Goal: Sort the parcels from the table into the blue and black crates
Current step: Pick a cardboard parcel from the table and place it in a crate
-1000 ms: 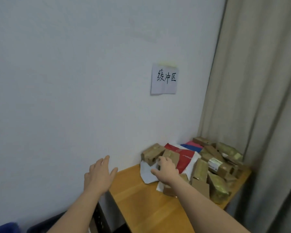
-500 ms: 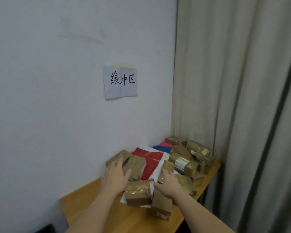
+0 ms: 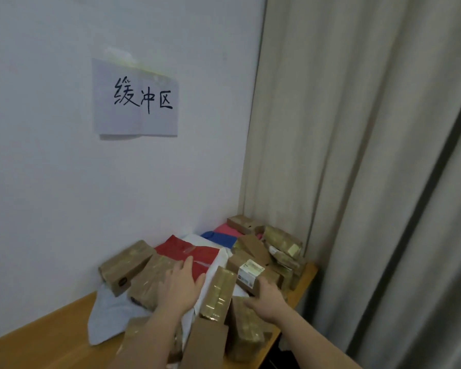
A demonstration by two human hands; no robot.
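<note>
resting on parcels (image 3: 218, 291), left hand (image 3: 180, 287) flat, right hand (image 3: 266, 299) beside

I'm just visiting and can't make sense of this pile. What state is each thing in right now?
Left hand: fingers straight, resting on the parcels.
Right hand: fingers on the labelled box, grip unclear.
Labelled box: closed, atop the pile.
Taped box: sealed, tilted, leaning on the pile.
Red mailer bag: flat, partly covered.
Paper sign: stuck on the wall.
Curtain: drawn.
Table: piled with parcels.
</note>
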